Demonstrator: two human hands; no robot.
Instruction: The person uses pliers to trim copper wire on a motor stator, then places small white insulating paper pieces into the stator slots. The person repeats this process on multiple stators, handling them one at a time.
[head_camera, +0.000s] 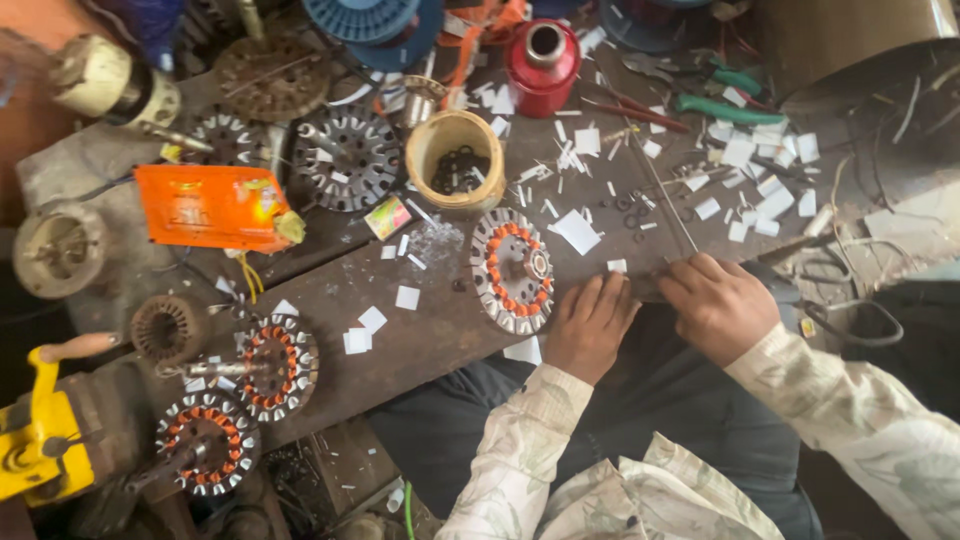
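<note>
Beside the stator (512, 270), both hands (650, 312) pinch a thin rod (668, 212) amid paper scraps (742, 152).

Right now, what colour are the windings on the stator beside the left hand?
Orange, on the stator beside the left hand; head view.

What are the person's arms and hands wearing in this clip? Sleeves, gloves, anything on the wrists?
Both arms are in long, loose sleeves of pale cream cloth with a faint grey-green leafy print, reaching to the wrists. The left hand and right hand are bare: no gloves. No ring, watch or band shows from this view.
</note>
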